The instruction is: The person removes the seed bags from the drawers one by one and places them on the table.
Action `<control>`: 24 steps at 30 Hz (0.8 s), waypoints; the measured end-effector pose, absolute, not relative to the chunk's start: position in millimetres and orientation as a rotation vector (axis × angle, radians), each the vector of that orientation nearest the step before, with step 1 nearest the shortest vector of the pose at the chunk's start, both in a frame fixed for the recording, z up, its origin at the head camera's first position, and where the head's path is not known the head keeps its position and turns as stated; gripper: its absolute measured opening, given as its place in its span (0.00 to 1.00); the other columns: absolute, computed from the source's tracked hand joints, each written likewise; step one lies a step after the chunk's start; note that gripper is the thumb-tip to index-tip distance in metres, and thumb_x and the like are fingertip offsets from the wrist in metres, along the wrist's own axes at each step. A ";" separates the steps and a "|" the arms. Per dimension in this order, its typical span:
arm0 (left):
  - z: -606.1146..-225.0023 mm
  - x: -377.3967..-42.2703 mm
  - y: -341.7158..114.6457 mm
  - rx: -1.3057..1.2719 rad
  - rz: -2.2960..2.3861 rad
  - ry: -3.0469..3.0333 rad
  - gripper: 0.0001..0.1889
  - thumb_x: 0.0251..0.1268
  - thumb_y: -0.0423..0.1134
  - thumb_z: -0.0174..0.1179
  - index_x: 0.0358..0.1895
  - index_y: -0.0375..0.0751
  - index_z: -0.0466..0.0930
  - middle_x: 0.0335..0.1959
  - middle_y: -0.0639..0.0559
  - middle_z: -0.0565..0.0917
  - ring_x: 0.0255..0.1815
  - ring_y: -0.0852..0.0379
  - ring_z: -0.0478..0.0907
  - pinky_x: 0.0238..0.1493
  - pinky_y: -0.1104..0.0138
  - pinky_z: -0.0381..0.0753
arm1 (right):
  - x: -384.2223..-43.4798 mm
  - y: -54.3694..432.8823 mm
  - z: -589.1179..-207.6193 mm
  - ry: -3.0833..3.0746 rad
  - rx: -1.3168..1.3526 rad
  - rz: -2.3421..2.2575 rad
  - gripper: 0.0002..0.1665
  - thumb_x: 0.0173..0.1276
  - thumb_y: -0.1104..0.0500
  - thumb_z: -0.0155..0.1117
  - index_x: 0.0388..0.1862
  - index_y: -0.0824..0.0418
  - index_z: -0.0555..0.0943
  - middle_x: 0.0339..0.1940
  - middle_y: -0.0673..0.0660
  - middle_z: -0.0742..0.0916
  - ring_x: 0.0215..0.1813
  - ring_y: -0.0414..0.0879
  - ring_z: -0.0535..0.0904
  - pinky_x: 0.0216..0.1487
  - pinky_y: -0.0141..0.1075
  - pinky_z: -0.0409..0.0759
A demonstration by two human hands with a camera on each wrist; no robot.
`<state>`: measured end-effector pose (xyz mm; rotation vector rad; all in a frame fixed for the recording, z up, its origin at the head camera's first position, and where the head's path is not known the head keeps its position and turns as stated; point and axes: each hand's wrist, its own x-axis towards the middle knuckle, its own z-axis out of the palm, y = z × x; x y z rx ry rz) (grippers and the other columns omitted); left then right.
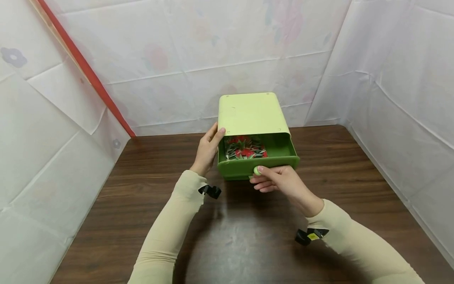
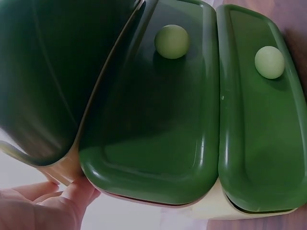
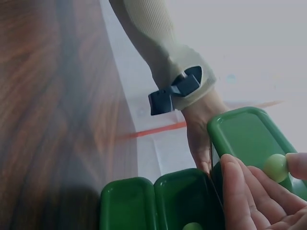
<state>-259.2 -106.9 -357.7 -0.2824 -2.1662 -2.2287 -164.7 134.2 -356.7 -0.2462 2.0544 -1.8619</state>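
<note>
- A dark brown wood-grain table [image 1: 152, 169] shone near its front.
- Creased white sheeting [image 1: 134, 43] with faint flowers [image 1: 13, 57] rose behind and beside it.
- A red strip [image 1: 87, 69] slanted down at the left.

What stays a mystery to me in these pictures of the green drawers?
Left wrist view: the insides of the two closed drawers, hidden by their fronts.
Head view: whatever may lie beneath the red-patterned item, which covers the spot; its finer details are too small.
Right wrist view: part of the right hand, cut off by the right and bottom edges.
</note>
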 end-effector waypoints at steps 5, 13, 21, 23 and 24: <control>-357.4 -259.0 -107.0 -0.276 -2.220 -2.174 0.36 0.72 0.56 0.54 0.78 0.50 0.53 0.79 0.54 0.56 0.79 0.54 0.54 0.75 0.53 0.61 | -156.2 132.8 -360.7 2.061 -0.247 -1.882 0.30 0.74 0.46 0.58 0.53 0.75 0.82 0.43 0.65 0.89 0.38 0.46 0.89 0.44 0.44 0.87; -357.6 -258.8 -107.7 -0.264 -2.231 -2.171 0.36 0.71 0.57 0.54 0.78 0.52 0.54 0.78 0.53 0.59 0.72 0.54 0.66 0.67 0.54 0.73 | -150.0 128.3 -372.6 2.053 -0.261 -1.915 0.26 0.74 0.50 0.59 0.51 0.75 0.82 0.43 0.69 0.89 0.37 0.46 0.89 0.44 0.45 0.87; -360.5 -257.9 -107.1 -0.265 -2.227 -2.159 0.35 0.72 0.56 0.53 0.78 0.53 0.55 0.77 0.53 0.60 0.70 0.53 0.68 0.66 0.54 0.74 | -146.7 127.5 -378.0 2.059 -0.289 -1.934 0.25 0.74 0.52 0.59 0.51 0.75 0.82 0.43 0.69 0.88 0.38 0.47 0.89 0.43 0.45 0.87; -361.2 -257.7 -106.8 -0.268 -2.220 -2.161 0.35 0.72 0.57 0.53 0.78 0.53 0.55 0.77 0.53 0.61 0.70 0.53 0.69 0.66 0.54 0.73 | -146.6 127.6 -378.5 2.061 -0.291 -1.934 0.25 0.74 0.51 0.59 0.51 0.75 0.82 0.43 0.69 0.88 0.38 0.47 0.89 0.43 0.44 0.87; -361.4 -257.6 -106.6 -0.267 -2.217 -2.163 0.35 0.72 0.57 0.53 0.77 0.53 0.55 0.76 0.53 0.61 0.70 0.53 0.69 0.66 0.54 0.73 | -146.6 127.6 -378.6 2.062 -0.293 -1.934 0.25 0.74 0.51 0.58 0.51 0.75 0.82 0.43 0.69 0.88 0.38 0.47 0.89 0.43 0.44 0.87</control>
